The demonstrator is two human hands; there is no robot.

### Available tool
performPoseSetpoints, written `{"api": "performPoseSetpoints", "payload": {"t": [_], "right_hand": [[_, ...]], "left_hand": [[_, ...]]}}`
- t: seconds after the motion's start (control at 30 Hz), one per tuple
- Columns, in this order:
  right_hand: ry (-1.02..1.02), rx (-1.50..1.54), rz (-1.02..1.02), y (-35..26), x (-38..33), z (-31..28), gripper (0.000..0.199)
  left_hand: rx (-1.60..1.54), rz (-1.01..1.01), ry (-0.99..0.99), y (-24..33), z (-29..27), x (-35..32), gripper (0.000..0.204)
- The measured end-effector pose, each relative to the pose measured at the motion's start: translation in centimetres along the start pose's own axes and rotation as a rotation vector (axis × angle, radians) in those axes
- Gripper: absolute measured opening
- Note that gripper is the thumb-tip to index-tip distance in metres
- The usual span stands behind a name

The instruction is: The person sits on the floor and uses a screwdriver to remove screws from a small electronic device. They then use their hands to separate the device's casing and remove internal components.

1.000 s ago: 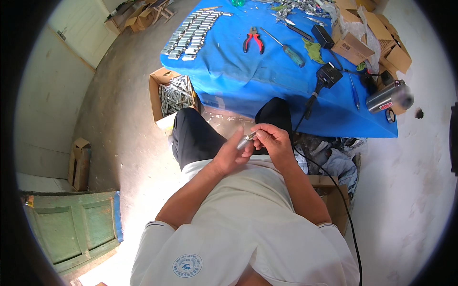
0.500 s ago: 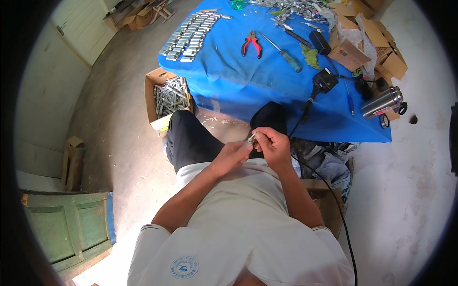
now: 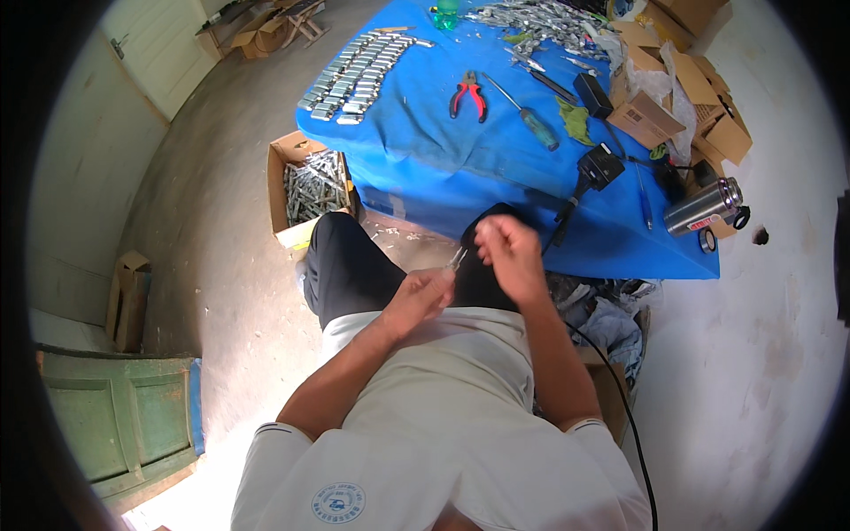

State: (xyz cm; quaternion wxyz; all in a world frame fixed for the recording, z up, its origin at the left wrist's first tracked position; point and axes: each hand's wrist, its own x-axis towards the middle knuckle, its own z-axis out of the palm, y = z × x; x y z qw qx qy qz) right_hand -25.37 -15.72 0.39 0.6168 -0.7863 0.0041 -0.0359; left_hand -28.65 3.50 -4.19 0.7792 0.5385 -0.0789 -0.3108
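Over my lap, my left hand (image 3: 425,294) pinches a small metal part (image 3: 457,258) with thin prongs that point up and away from me. My right hand (image 3: 511,257) is raised just to the right of it, apart from the part, with its fingers curled together. Motion blurs those fingertips, and whatever they may hold is hidden. On the blue-covered table (image 3: 425,164) ahead lie neat rows of silvery metal pieces (image 3: 354,80), red-handled pliers (image 3: 469,99) and a green-handled screwdriver (image 3: 537,129).
A heap of metal parts (image 3: 540,26) covers the table's far side. Opened cardboard boxes (image 3: 645,119) and a steel flask (image 3: 699,209) stand at its right. Left of my knees, a carton (image 3: 280,199) holds many slim metal parts. A black cable (image 3: 633,403) runs down beside my right arm.
My right hand has come away from the metal part and moved up and slightly right. My left hand keeps the part and has shifted slightly left and nearer me.
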Motion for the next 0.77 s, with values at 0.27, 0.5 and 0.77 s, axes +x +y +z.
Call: {"api": "performPoseSetpoints", "payload": {"t": [0.27,0.5,0.77], "right_hand": [[0.308,-0.522,-0.296,0.1,17.9,-0.6,0.030],[0.189,-0.916,-0.017,0.7,24.8,2.5,0.056],[0.133,-1.145,0.210,-2.3,26.2,5.4,0.059]], "left_hand": [[-0.088,-0.021,0.093,1.1,0.0,-0.4,0.048],[-0.102,0.000,0.170,1.1,-1.4,-1.2,0.048],[-0.158,0.012,0.182,1.1,-2.4,-1.2,0.043]]}}
